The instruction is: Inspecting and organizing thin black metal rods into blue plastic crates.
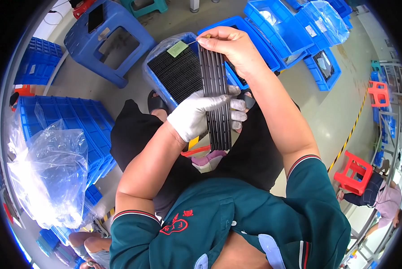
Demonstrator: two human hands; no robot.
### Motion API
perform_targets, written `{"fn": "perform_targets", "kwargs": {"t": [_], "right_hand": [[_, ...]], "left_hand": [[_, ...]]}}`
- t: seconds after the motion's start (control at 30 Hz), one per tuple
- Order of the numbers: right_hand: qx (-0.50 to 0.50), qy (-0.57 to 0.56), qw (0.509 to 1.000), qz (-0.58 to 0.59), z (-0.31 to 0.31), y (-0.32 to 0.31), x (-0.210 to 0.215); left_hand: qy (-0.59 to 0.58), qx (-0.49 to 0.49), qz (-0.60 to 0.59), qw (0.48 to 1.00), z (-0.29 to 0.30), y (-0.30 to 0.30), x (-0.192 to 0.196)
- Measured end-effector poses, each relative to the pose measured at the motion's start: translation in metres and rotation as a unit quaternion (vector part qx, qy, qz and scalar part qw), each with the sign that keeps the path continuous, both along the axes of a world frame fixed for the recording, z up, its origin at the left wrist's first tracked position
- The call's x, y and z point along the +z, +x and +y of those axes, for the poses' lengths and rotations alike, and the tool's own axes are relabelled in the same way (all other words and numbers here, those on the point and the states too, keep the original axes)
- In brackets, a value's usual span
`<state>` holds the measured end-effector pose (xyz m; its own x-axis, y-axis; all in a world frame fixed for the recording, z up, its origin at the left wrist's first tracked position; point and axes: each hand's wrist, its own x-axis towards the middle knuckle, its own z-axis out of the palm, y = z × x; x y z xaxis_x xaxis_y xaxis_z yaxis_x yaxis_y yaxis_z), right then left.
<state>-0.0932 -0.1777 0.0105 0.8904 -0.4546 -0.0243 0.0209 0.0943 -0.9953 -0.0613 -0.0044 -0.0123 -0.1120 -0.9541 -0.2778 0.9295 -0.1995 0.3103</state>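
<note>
My left hand (201, 110), in a white glove with greyed fingers, is closed around a bundle of long, thin black strips (216, 78). The bundle stands lengthwise in front of me, slightly tilted. At its far end my bare right hand (230, 45) pinches with thumb and forefinger. A small yellowish bit shows by those fingertips, too small to name. Just beyond the bundle, to its left, stands a blue bin (149, 74) lined with clear plastic. Rows of similar black strips (176, 74) fill it, with a yellow-green paper label (177, 49) on top.
Blue stool (109, 42) at far left, a black flat item on it. Stacked blue crates (66, 130) and clear plastic bags (53, 175) at left. More blue bins (279, 29) at far right. Red stool (353, 172) and another person (387, 199) at right.
</note>
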Motion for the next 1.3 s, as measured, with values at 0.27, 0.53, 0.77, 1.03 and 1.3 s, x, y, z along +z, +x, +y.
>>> {"fn": "perform_targets", "kwargs": {"t": [0.27, 0.53, 0.77, 1.03, 1.3], "right_hand": [[-0.017, -0.012, 1.0, -0.019, 0.0065, 0.004, -0.0042], [-0.02, -0.021, 0.999, -0.023, 0.0064, 0.0033, -0.0019], [-0.016, -0.042, 0.999, 0.009, 0.0045, 0.001, 0.004], [-0.023, -0.005, 1.0, 0.006, 0.0025, 0.0024, 0.002], [-0.042, -0.003, 0.999, -0.023, 0.0033, 0.0067, -0.0036]], "left_hand": [[0.018, 0.017, -0.029, 0.999, 0.0026, 0.0009, 0.0032], [0.006, 0.019, 0.002, 1.0, 0.0028, 0.0006, 0.0051], [-0.005, 0.017, -0.005, 1.0, 0.0024, 0.0016, 0.0025], [0.001, 0.021, -0.011, 1.0, 0.0018, 0.0021, 0.0025], [0.0, 0.02, -0.023, 1.0, 0.0014, 0.0028, 0.0013]]}}
